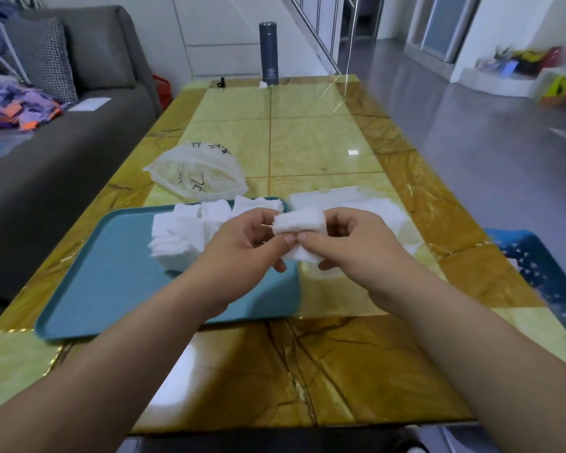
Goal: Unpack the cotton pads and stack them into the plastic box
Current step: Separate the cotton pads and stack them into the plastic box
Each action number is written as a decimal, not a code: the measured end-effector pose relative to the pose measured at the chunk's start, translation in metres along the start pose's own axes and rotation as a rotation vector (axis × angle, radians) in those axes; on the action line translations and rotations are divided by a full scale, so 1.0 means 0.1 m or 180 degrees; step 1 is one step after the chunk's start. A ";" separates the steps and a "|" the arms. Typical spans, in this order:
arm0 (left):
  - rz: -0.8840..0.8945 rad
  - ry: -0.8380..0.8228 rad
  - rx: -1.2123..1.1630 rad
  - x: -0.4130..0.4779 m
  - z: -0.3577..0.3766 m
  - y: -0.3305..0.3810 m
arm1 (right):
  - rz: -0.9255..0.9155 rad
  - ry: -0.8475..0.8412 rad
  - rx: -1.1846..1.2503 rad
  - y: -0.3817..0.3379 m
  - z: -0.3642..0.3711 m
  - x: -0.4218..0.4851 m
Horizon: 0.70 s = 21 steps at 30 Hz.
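Pads [299, 223], a small bundle of them, are held up between both hands over the right end of the tray [111, 282]. See it?

Yes. The left hand [245, 237] pinches the near edge with thumb and fingers curled in, and the right hand [350, 240] does the same from its side. The thumbs nearly meet under the bundle. Both hands grip it, neither is loose.

So which step is this?

Squaring up a stack, I'd say, or peeling the bundle apart. It doesn't look like the placing step.

And the other pads?

A loose pile [183, 237] lies on the far part of the tray, just left of the hands. Behind the tray sits the bag [196, 171], crumpled and open, with black lettering on it.

Where's the box?

Hard to say. There's a pale shape [347, 201] on the table [307, 132], touching the tray's right corner, with white in it. It may be the box with pads already in, but I can't tell its walls from here.

What does the next move call for?

If that is the box, a short carry to the right. The bundle needs to be kept flat and pinched evenly so it doesn't fan out, then set down square. One hand would do, and the other could reach back for the pile.

Anything else about?

A dark flask [268, 53] stands at the table's far end, well apart from all this.
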State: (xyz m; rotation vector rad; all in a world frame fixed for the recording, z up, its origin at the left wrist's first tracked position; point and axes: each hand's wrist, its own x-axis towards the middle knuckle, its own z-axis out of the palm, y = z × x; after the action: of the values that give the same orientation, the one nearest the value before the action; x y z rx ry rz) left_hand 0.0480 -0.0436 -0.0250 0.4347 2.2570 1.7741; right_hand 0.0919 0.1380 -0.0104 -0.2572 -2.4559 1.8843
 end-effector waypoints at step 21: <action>-0.0586 0.0420 0.0385 0.27 0.35 -0.17 | 0.0537 0.0259 -0.2301 0.01 -0.15 0.39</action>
State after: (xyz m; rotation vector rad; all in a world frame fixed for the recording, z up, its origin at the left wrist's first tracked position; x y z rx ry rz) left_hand 0.0346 -0.0053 -0.0495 0.1282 2.4151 1.6249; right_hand 0.0556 0.1582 -0.0101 -0.5533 -3.0223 0.9097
